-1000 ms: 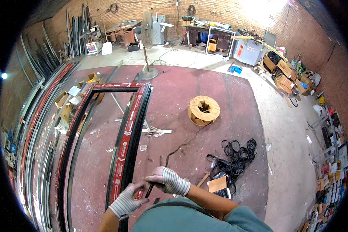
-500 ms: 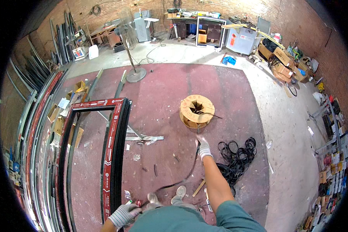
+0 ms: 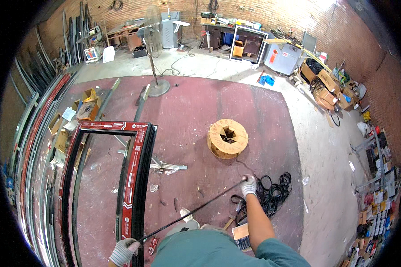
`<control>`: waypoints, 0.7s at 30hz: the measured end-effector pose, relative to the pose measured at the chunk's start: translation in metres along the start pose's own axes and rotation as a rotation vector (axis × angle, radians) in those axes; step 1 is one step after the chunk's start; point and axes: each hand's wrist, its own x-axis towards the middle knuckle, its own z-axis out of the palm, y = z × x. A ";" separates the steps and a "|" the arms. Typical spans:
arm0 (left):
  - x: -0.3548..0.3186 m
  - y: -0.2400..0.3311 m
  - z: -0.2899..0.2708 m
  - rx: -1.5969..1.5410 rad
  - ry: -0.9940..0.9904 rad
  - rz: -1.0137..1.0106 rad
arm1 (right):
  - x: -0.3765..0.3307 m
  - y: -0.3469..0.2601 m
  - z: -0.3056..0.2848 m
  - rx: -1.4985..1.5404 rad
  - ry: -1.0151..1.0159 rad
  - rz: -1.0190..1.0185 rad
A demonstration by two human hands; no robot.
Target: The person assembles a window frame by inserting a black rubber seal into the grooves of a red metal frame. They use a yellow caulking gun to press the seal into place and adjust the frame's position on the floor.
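Observation:
A black rubber sealing strip (image 3: 192,208) runs taut and slanting across my front, between my two gloved hands. My left hand (image 3: 124,252) pinches its near-left end beside the lower part of the stacked dark window frames (image 3: 137,162), whose faces carry red film. To the right, my right hand (image 3: 249,187) is closed on the strip, with the arm stretched forward. From there the strip seems to run on toward a round wooden spool (image 3: 228,137) on the floor. A tangled heap of black strip (image 3: 278,189) lies just right of my right hand.
A metal stand (image 3: 167,167) supports the frames. Long profiles (image 3: 44,133) and cardboard boxes (image 3: 89,111) line the left. A pedestal fan (image 3: 158,88) stands beyond. Small scraps lie on the red floor covering (image 3: 182,111); cartons (image 3: 327,86) and shelving (image 3: 378,164) line the right.
My right hand has come back from the spool toward the heap, drawing the strip with it. The strip, slack and trailing on the floor before, is now stretched between both hands.

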 end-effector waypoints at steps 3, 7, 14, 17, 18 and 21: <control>0.010 0.008 -0.025 0.078 0.109 0.058 | 0.042 0.015 -0.035 -0.206 0.301 -0.034; 0.007 0.018 -0.044 -0.067 0.183 0.020 | 0.091 -0.002 -0.066 -0.315 0.077 0.295; 0.027 0.044 0.012 0.113 0.184 -0.109 | 0.210 0.042 -0.034 0.384 -0.231 0.762; 0.043 0.072 0.046 0.070 0.183 -0.156 | 0.288 0.089 -0.033 0.396 -0.072 0.976; 0.050 0.082 0.062 0.025 0.177 -0.189 | 0.313 0.098 -0.036 0.428 0.182 1.013; 0.078 0.124 0.111 0.118 0.174 -0.164 | 0.394 0.112 -0.015 0.173 0.553 0.641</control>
